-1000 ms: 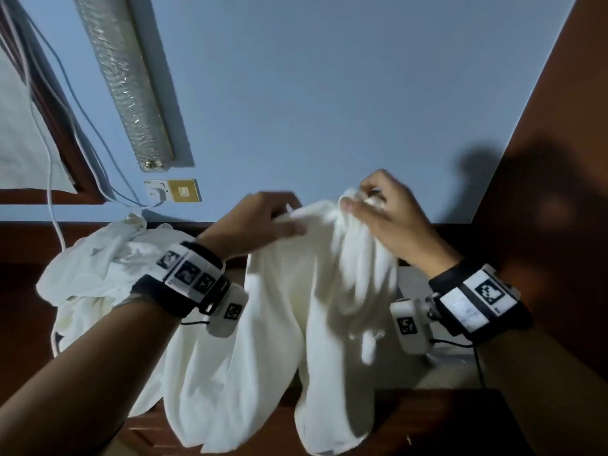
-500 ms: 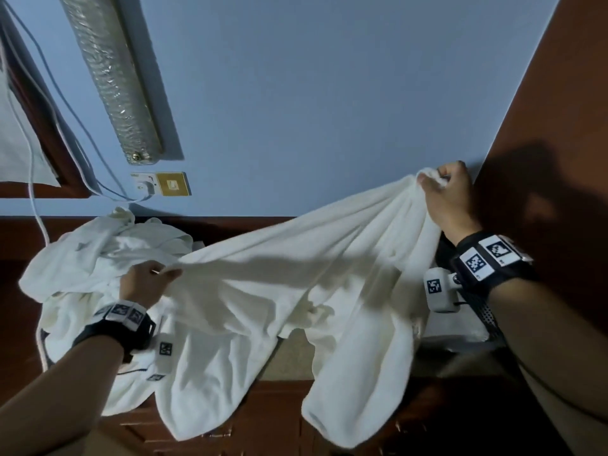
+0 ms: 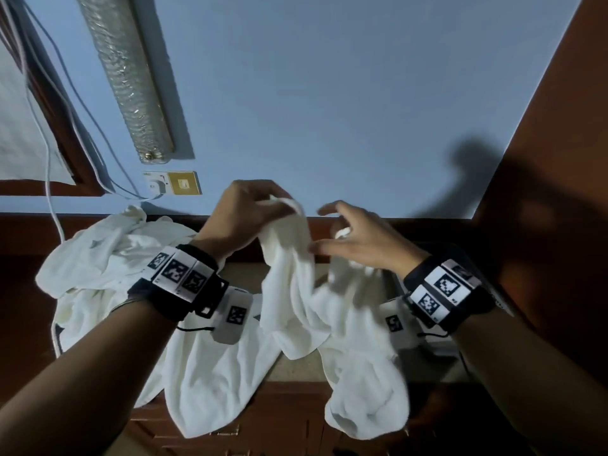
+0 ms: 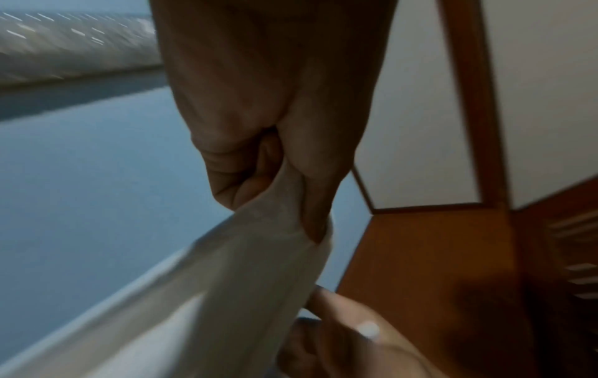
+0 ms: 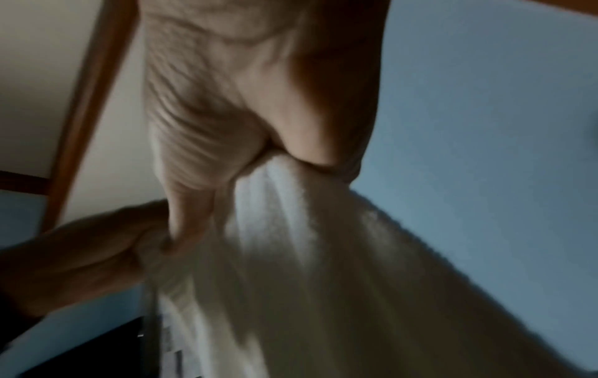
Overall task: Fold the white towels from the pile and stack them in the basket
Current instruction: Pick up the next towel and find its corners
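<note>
A white towel [image 3: 296, 307] hangs in folds between my two hands, above a beige counter, its lower ends drooping past the counter's front edge. My left hand [image 3: 279, 205] pinches one top corner, thumb against curled fingers, as the left wrist view confirms for this hand [image 4: 288, 189] and towel [image 4: 246, 281]. My right hand [image 3: 339, 232], close beside it, grips another bunch of the towel [image 5: 307, 255] in its curled fingers [image 5: 310, 143], index finger sticking out. The pile of white towels [image 3: 108, 258] lies behind my left forearm. No basket is clearly in view.
The beige counter [image 3: 296, 366] tops brown wooden cabinets. On the blue wall behind are a wall socket [image 3: 172, 183], a white cable [image 3: 49, 199] and a foil duct [image 3: 128, 77]. A brown panel [image 3: 543, 225] closes the right side. A white object [image 3: 441, 348] shows partly under my right wrist.
Half a second ago my hands held the towel stretched wide apart. They have now come together at the middle, and the towel hangs doubled below them.
</note>
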Tool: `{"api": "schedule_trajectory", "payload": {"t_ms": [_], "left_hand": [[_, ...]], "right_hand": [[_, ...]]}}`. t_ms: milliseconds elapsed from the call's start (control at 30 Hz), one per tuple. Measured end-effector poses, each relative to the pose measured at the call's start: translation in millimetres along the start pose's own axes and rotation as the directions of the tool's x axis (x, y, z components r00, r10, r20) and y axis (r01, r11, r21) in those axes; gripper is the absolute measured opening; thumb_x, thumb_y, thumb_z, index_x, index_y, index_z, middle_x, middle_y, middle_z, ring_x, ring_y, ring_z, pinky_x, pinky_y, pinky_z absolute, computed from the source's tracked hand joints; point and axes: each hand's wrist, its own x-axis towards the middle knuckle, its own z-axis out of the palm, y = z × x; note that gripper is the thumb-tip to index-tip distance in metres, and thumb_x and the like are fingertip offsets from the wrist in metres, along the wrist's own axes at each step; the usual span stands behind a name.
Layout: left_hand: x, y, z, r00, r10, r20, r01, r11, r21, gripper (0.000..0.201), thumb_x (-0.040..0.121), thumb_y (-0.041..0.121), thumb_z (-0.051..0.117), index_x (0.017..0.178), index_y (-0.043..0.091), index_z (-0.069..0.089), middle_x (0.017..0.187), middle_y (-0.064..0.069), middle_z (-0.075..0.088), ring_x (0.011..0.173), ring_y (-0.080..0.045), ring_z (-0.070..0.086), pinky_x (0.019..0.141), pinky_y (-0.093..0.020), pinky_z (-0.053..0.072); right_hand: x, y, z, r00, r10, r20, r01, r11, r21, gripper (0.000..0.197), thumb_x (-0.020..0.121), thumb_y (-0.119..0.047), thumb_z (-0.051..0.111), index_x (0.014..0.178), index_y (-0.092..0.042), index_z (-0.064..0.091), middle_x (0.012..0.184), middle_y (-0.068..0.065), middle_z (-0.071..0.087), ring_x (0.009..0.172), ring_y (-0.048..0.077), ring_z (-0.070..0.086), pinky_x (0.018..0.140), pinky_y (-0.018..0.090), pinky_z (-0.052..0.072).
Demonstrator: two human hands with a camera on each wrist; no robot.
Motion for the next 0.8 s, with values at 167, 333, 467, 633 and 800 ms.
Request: {"api": "schedule_trajectory", "payload": {"t_ms": [167, 333, 467, 633, 800], "left_hand": [[2, 21, -8, 0.976, 0.079, 0.202, -0.136, 0.948, 0.288, 0.007, 0.084, 0.033, 0.083, 0.083, 0.029, 0.077, 0.067, 0.008, 0.069, 0.061, -0.002, 0.059, 0.058, -0.017, 0.041], [-5, 3, -21, 0.951, 0.022, 0.308, 0.017, 0.992, -0.122, 0.020, 0.096, 0.023, 0.072, 0.099, 0.003, 0.074, 0.093, -0.018, 0.073, 0.084, -0.018, 0.067, 0.077, -0.032, 0.051], [1, -14, -10, 0.975, -0.219, 0.036, 0.204, 0.823, -0.530, 0.017, 0.105, 0.014, 0.052, 0.101, 0.005, 0.066, 0.089, -0.014, 0.072, 0.086, -0.024, 0.070, 0.076, -0.038, 0.056], [7, -72, -12, 0.914, -0.247, -0.323, 0.304, 0.942, 0.140, 0.049, 0.095, 0.051, 0.059, 0.075, 0.007, 0.050, 0.067, -0.005, 0.053, 0.067, -0.024, 0.050, 0.059, -0.036, 0.035], [-6, -109, -18, 0.880, -0.310, -0.361, 0.396, 0.897, 0.194, 0.044, 0.094, 0.044, 0.064, 0.070, 0.009, 0.054, 0.066, -0.008, 0.056, 0.073, -0.034, 0.060, 0.064, -0.039, 0.043]], "right_hand": [[-13, -24, -5, 0.989, -0.135, -0.052, 0.132, 0.989, -0.060, 0.032, 0.094, -0.046, 0.069, 0.077, -0.019, 0.067, 0.067, -0.001, 0.065, 0.062, 0.010, 0.060, 0.061, 0.036, 0.046], [-14, -20, -29, 0.993, -0.112, 0.033, 0.115, 0.990, -0.081, 0.039, 0.094, -0.056, 0.066, 0.075, -0.022, 0.059, 0.067, -0.013, 0.054, 0.065, 0.006, 0.051, 0.065, 0.032, 0.041], [2, 30, -38, 0.990, 0.136, 0.031, -0.127, 0.971, -0.202, 0.033, 0.088, -0.061, 0.070, 0.108, -0.036, 0.065, 0.115, -0.014, 0.067, 0.110, 0.007, 0.060, 0.096, 0.034, 0.049], [-4, 88, -50, 0.880, 0.462, 0.115, -0.335, 0.773, -0.539, 0.026, 0.091, -0.019, 0.053, 0.117, -0.017, 0.049, 0.103, 0.010, 0.062, 0.077, 0.022, 0.066, 0.057, 0.033, 0.051], [-24, 101, -45, 0.813, 0.500, 0.298, -0.149, 0.674, -0.723, 0.021, 0.090, -0.013, 0.052, 0.100, -0.030, 0.059, 0.107, 0.001, 0.068, 0.090, 0.023, 0.064, 0.071, 0.035, 0.049]]}}
